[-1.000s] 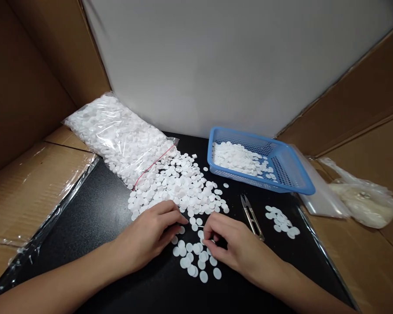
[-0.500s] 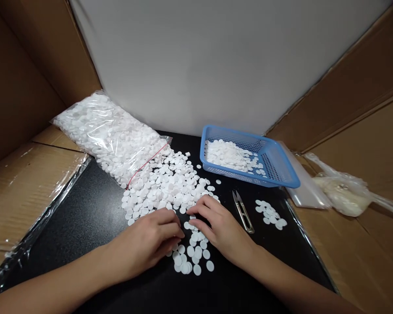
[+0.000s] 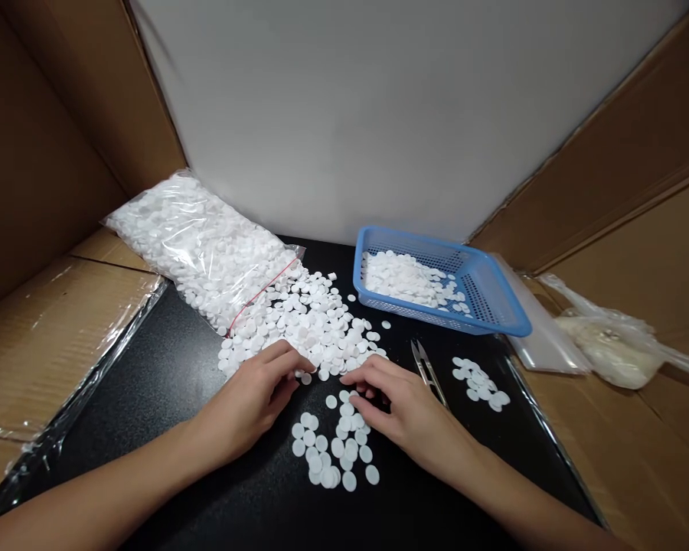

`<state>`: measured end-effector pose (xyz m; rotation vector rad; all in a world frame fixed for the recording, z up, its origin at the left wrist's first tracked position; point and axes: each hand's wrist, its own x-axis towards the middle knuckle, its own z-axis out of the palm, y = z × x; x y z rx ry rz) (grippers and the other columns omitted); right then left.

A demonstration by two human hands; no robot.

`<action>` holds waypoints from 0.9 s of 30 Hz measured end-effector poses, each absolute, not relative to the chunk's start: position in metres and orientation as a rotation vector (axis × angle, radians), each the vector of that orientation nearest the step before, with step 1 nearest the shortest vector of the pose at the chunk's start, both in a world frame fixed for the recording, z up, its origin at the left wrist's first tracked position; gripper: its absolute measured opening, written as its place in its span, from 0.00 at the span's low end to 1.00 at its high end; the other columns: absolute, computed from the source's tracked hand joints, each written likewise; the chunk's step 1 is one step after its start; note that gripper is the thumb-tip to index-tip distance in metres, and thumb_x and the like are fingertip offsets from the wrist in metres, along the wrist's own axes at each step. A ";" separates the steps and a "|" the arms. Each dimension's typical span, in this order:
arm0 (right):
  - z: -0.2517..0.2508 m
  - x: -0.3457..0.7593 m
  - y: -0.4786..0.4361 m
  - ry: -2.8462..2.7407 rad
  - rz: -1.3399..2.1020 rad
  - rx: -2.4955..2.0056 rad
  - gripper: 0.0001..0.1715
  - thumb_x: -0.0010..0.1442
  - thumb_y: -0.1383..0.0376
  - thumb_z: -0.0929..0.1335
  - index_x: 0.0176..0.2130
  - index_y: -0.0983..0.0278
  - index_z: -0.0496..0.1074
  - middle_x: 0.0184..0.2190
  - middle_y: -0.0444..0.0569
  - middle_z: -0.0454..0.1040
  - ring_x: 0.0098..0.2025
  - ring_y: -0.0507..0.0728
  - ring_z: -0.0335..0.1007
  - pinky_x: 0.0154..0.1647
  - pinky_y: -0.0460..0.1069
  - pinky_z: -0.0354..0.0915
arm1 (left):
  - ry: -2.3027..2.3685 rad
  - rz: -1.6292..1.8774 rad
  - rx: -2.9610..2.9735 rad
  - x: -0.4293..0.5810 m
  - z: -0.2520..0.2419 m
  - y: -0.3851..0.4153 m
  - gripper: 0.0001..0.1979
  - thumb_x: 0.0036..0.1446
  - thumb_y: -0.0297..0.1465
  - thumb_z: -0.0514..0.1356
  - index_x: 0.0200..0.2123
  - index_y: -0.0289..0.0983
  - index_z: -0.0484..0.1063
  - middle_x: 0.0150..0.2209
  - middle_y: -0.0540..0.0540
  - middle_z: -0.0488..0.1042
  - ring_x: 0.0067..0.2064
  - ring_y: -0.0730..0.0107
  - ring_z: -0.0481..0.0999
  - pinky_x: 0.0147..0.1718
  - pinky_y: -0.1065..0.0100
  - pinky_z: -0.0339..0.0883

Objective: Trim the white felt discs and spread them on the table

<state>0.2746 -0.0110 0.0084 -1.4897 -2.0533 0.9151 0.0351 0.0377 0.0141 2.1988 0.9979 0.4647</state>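
Grip, left hand (image 3: 258,390): curled at the near edge of the white disc heap (image 3: 307,333); cannot tell whether a disc is pinched. Grip, right hand (image 3: 405,398): thumb and index parted, nothing seen between them. Clock centred between hands: heap at 12, at the mouth of the clear bag (image 3: 200,237) (10); loose disc cluster (image 3: 337,447) on the tabletop (image 3: 235,505) at 6; blue basket (image 3: 436,314), part-filled with discs, at 2; snips (image 3: 430,371) at 3, small disc group (image 3: 478,379) beyond. Step in hand, judged: fingertip handling of discs along the heap's edge. Next move likely calls for light, flat fingertip contact, since discs overlap.
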 end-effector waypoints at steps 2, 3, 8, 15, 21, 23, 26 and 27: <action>0.009 0.269 -0.017 -2.107 0.926 -1.430 0.07 0.65 0.70 0.68 0.44 0.62 0.75 0.38 0.48 0.72 0.35 0.54 0.72 0.35 0.48 0.69 | 0.998 0.457 2.229 0.034 0.013 0.038 0.14 0.63 0.19 0.53 0.45 0.41 0.71 0.42 0.47 0.72 0.41 0.67 0.75 0.37 0.68 0.68; 0.009 0.265 -0.019 -2.134 0.946 -1.370 0.07 0.65 0.70 0.68 0.43 0.62 0.75 0.38 0.48 0.72 0.35 0.54 0.72 0.35 0.48 0.69 | 0.993 0.455 2.247 0.034 0.013 0.038 0.15 0.63 0.18 0.52 0.47 0.41 0.71 0.43 0.47 0.71 0.41 0.67 0.75 0.38 0.67 0.69; 0.001 0.257 -0.018 -2.157 0.676 -1.242 0.13 0.69 0.71 0.62 0.51 0.63 0.71 0.41 0.52 0.71 0.39 0.57 0.73 0.39 0.51 0.73 | 0.987 0.459 2.325 0.031 0.006 0.037 0.18 0.63 0.19 0.54 0.51 0.42 0.69 0.46 0.46 0.69 0.42 0.64 0.75 0.40 0.64 0.71; -0.010 0.259 -0.005 -2.232 0.468 -1.252 0.12 0.67 0.73 0.63 0.48 0.64 0.71 0.41 0.53 0.69 0.39 0.58 0.72 0.38 0.52 0.73 | 1.021 0.461 2.391 0.032 0.007 0.040 0.16 0.62 0.21 0.59 0.51 0.42 0.69 0.46 0.46 0.68 0.44 0.62 0.75 0.42 0.60 0.73; -0.005 0.273 -0.009 -2.157 0.666 -1.340 0.07 0.67 0.71 0.65 0.38 0.61 0.71 0.33 0.47 0.72 0.33 0.55 0.70 0.33 0.49 0.68 | 0.967 0.452 2.453 0.035 0.007 0.034 0.19 0.61 0.20 0.60 0.53 0.41 0.67 0.48 0.44 0.68 0.47 0.59 0.73 0.43 0.59 0.72; -0.001 0.278 -0.007 -2.065 0.748 -1.443 0.07 0.66 0.70 0.65 0.35 0.61 0.71 0.32 0.45 0.71 0.30 0.54 0.69 0.30 0.48 0.66 | 0.934 0.430 2.498 0.036 0.006 0.032 0.19 0.62 0.21 0.60 0.54 0.42 0.67 0.48 0.43 0.68 0.48 0.57 0.72 0.43 0.57 0.72; 0.006 0.280 -0.004 -1.965 0.856 -1.517 0.09 0.65 0.68 0.66 0.32 0.61 0.71 0.30 0.44 0.71 0.29 0.53 0.67 0.28 0.48 0.64 | 0.913 0.406 2.539 0.039 0.004 0.031 0.16 0.63 0.22 0.60 0.52 0.42 0.69 0.48 0.43 0.68 0.49 0.56 0.70 0.44 0.56 0.70; 0.008 0.279 -0.003 -1.953 0.898 -1.529 0.09 0.65 0.67 0.66 0.31 0.61 0.71 0.30 0.44 0.71 0.28 0.53 0.67 0.28 0.47 0.64 | 0.913 0.409 2.537 0.039 0.004 0.031 0.14 0.63 0.22 0.60 0.51 0.41 0.70 0.48 0.43 0.68 0.49 0.56 0.70 0.44 0.56 0.70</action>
